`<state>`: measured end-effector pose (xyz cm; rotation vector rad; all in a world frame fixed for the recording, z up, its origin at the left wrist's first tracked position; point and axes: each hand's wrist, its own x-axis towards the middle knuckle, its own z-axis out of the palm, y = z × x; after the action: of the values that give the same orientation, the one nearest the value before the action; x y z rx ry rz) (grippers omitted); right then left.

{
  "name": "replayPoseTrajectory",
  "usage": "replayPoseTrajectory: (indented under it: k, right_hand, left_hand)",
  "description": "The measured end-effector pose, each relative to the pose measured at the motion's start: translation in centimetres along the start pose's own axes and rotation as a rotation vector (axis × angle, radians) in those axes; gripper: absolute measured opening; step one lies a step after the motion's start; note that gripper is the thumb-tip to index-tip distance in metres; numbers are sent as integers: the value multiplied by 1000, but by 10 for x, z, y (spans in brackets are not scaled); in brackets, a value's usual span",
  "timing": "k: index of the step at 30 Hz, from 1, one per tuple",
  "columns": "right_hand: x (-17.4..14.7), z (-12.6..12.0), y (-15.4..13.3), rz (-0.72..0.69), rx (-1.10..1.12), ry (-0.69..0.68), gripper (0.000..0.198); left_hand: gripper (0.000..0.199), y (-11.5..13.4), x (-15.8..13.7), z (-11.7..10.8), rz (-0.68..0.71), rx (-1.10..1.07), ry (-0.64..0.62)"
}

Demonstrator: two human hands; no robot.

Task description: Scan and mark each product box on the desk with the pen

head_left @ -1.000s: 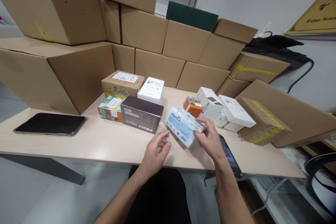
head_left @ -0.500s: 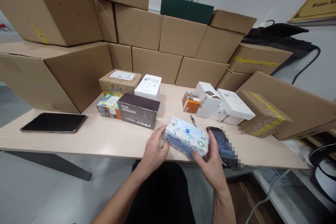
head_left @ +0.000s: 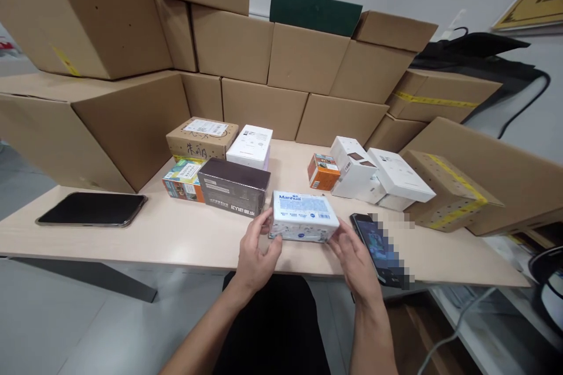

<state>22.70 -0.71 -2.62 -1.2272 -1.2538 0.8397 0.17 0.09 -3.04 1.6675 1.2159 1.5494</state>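
Between my two hands is a white and blue tissue pack [head_left: 303, 217] marked "Manhua", near the table's front edge. My left hand [head_left: 259, 255] grips its left end, thumb on the near side. On the right end my right hand [head_left: 354, 258] closes, its fingertips partly hidden behind the pack. The face with small print and a barcode is turned up; the patterned face with a round logo looks toward me. A dark box [head_left: 233, 187] stands just left of the pack. Right of my right hand lies a phone [head_left: 373, 246] with a lit screen, partly blurred out.
A black phone [head_left: 90, 209] lies at the table's left. A kraft parcel [head_left: 200, 137], colourful box [head_left: 182, 179] and white box [head_left: 250, 145] group at left. An orange box [head_left: 323, 171], white boxes [head_left: 398, 176] and taped carton [head_left: 448, 193] stand right. Large cartons [head_left: 264, 106] wall the back.
My hands have rolled the tissue pack over, so its printed face is up and the patterned face now looks toward me. It has shifted slightly left. The other things stay put.
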Motion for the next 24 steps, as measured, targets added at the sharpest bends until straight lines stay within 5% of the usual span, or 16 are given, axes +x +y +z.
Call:
replayPoseTrajectory:
  k: [7,16,24]
  right_hand:
    - [-18,13,1,126,20,-50,75]
    - [-18,12,9,-51,46,37,75]
    - [-20,19,3,-38,13,130,67]
  left_hand:
    - [62,-2,1,6,-36,59,-30]
    - [70,-6,-7,5,29,-121,-10]
    - [56,-8,-8,-2,98,-134,12]
